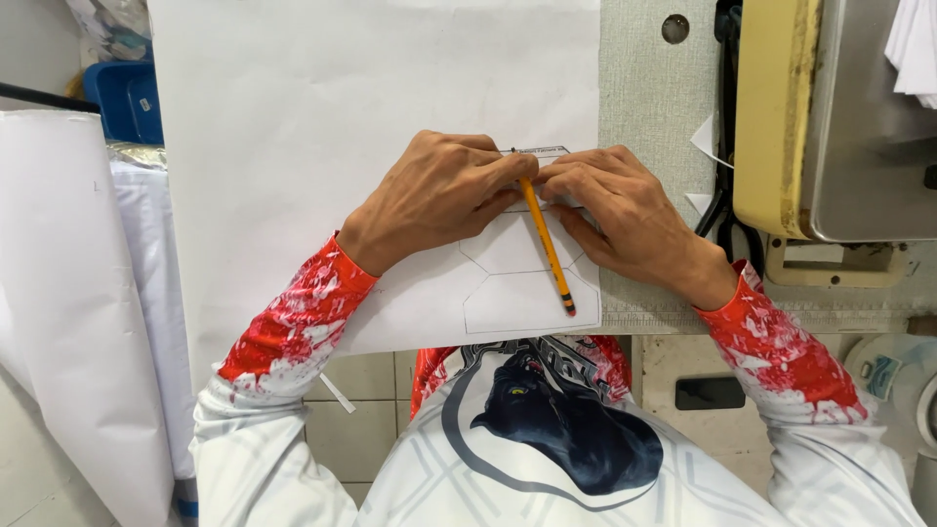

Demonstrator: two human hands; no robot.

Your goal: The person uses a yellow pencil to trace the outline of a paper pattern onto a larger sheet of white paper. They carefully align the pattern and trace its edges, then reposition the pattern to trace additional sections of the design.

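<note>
A yellow pencil [549, 249] slants across a small paper template [517, 283] printed with outlined shapes, its eraser end toward me. My right hand [625, 215] pinches the pencil near its tip, which is hidden under the fingertips. My left hand [439, 195] presses its curled fingers on the template's upper edge, and its fingertips meet those of the right hand. The template lies on a large white sheet [342, 117] that covers the table.
A sewing machine with a yellowed body [771, 117] and a metal plate stands at the right on the grey tabletop [644, 107]. A roll of white paper [68, 293] leans at the left beside a blue bin [122, 98]. Below is a tiled floor.
</note>
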